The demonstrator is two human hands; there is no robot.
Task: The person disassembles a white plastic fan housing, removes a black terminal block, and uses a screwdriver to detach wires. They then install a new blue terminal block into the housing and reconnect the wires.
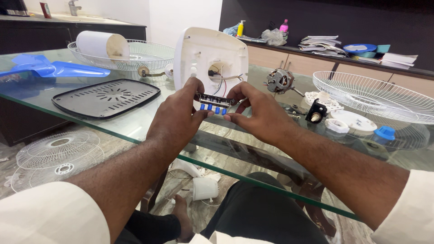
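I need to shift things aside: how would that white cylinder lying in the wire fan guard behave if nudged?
The white cylinder lies on its side, so it would probably roll. The dished wire guard should contain it. It looks hollow, so likely light.

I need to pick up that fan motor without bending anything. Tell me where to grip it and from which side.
Grip the fan motor by its round metal body, coming from above or the near side. Its thin shaft juts out to the right toward the white parts, so avoid that end; the body looks like the widest, sturdiest part.
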